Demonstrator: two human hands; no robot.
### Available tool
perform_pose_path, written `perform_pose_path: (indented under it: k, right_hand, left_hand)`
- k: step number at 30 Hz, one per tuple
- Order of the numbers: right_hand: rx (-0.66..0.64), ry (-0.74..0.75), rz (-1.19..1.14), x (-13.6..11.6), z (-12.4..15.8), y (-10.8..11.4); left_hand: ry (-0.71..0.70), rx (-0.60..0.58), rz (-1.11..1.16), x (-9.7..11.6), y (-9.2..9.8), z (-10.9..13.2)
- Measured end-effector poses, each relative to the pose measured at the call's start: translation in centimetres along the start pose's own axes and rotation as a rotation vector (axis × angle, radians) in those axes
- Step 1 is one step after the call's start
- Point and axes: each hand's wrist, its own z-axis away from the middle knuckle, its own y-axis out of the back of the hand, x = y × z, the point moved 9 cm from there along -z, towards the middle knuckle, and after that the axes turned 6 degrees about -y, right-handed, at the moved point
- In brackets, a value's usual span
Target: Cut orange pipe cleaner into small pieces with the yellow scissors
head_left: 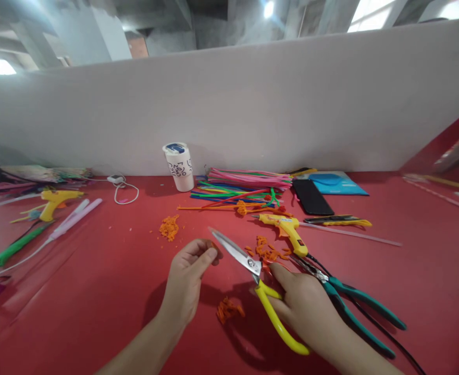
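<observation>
My right hand (307, 304) grips a pair of scissors (239, 252) with yellow handles. Their blades are together and point up and to the left, toward the fingertips of my left hand. Thumb and fingers of my left hand (192, 273) are pinched together; whatever is between them is too small and hidden to make out. Below the scissors, between my hands, lies a small heap of orange fuzzy clippings (228, 311). More short orange pieces (268, 250) are scattered beyond the blades, and a finer orange pile (169, 228) lies farther left.
A yellow glue gun (286, 229) and green-handled pliers (358, 302) lie to the right. At the back are a bundle of colored pipe cleaners (248, 179), a white tumbler (180, 169) and a black phone (312, 197). Another glue gun (55, 203) is at left.
</observation>
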Motion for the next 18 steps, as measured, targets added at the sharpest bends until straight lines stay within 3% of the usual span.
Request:
perform_pose_path:
  k: [4,7,10,15,18]
  right_hand:
    - [-0.150,-0.161,-0.597,0.1,0.2,-0.9]
    - [-0.310,-0.254,-0.867,-0.5,0.7,-2.0]
    - [-0.389,-0.278,-0.982,-1.1,1.0,-2.3]
    - [-0.416,-0.209,-1.017,-2.0,1.1,-1.9]
    - [-0.336,-0.208,-0.932,-1.6,0.9,-1.6]
  left_hand:
    - [0.225,-0.268,-0.027,-2.3,-3.0,1.5]
    - [0.401,-0.429,-0.048,-4.0,-4.5,3.2]
    - [0.453,-0.497,-0.091,-4.7,-4.9,4.0]
    - [0.454,-0.549,-0.125,-5.1,-5.1,4.2]
    - [0.358,-0.511,-0.253,-4.6,-5.0,3.8]
